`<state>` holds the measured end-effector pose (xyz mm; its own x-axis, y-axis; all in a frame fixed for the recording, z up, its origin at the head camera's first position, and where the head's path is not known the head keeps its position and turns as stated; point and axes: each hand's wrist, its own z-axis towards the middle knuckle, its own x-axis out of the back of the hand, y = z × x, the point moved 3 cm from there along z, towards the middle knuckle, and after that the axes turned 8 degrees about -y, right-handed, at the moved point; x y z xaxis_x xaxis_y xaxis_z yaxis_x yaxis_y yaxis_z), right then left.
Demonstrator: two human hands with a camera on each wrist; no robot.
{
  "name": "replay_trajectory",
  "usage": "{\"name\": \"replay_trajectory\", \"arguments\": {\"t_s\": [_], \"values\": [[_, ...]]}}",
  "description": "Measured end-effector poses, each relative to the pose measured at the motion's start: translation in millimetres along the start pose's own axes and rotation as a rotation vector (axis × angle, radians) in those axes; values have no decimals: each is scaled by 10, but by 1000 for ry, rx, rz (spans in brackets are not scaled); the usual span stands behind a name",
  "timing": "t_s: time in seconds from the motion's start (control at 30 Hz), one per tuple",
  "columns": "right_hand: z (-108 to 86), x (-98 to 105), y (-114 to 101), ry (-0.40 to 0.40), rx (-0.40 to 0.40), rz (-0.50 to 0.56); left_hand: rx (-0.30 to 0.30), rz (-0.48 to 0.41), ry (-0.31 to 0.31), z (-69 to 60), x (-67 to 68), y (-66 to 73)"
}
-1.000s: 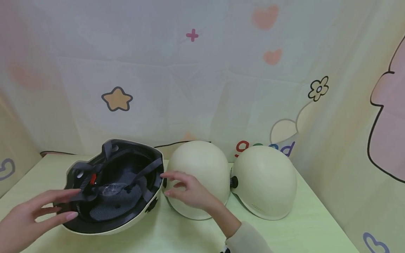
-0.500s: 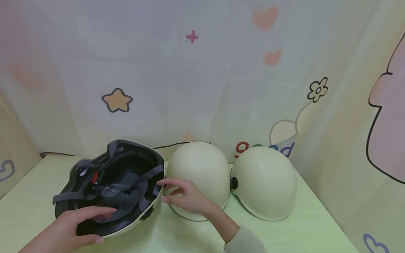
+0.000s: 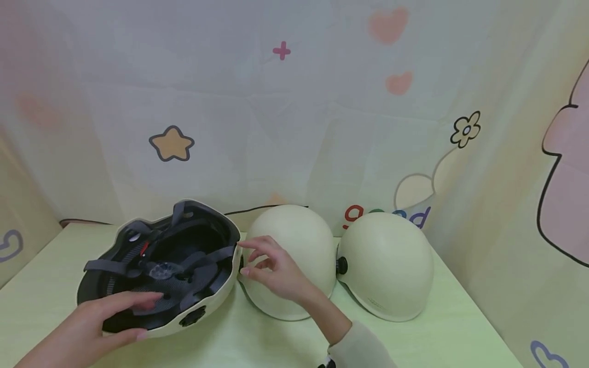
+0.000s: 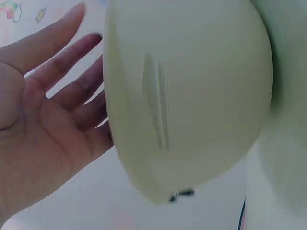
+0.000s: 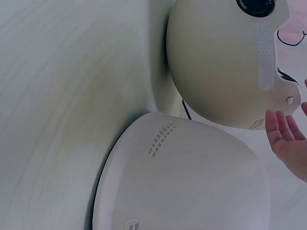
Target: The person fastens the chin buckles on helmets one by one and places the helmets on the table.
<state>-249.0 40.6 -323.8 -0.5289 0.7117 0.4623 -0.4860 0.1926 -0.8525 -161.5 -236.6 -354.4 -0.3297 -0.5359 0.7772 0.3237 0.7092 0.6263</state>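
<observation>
A cream helmet (image 3: pixel 216 301) lies upside down at the left, its black padded lining, dark straps and a red buckle part (image 3: pixel 144 249) facing up. My left hand (image 3: pixel 92 322) is at its near rim, fingers reaching over the inside and thumb outside. In the left wrist view, that thumb stands away from the shell (image 4: pixel 206 96) and the fingers pass behind the rim. My right hand (image 3: pixel 276 271) has its index fingertip at the helmet's right rim, with the thumb lower and loosely bent fingers. In the right wrist view, the fingertips (image 5: pixel 276 127) are beside the shell's edge.
Two more cream helmets, a middle one (image 3: pixel 294 230) and a right one (image 3: pixel 386 260), stand dome up on the pale green table (image 3: pixel 442 342). A black knob (image 3: pixel 341 266) shows between them. A printed cloth (image 3: pixel 230 128) hangs behind, its lower edge reaching the table's back.
The upside-down helmet has turned clockwise, its black side fitting swinging toward the near left. My left hand has moved from the left rim to the near rim. The right hand stays near the right rim.
</observation>
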Motion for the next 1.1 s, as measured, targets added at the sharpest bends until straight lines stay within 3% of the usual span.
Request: {"name": "replay_trajectory", "arguments": {"t_s": [0.17, 0.27, 0.53, 0.7, 0.9, 1.1], "values": [[5, -26, -21, -49, -1, 20, 46, -55, 48, 91, -80, 195], [1, -34, -7, -62, -7, 18, 41, -31, 64, 130, -112, 264], [-21, -28, 32, -75, -17, 20, -86, 68, 102, 167, -148, 322], [-29, -14, 36, -83, -14, 15, -95, 111, 178, 154, -141, 334], [-39, -6, 32, -92, -8, 26, -27, 118, 135, 157, -112, 346], [-34, -13, 26, -104, 2, 33, -53, 144, 139, 159, -109, 357]]}}
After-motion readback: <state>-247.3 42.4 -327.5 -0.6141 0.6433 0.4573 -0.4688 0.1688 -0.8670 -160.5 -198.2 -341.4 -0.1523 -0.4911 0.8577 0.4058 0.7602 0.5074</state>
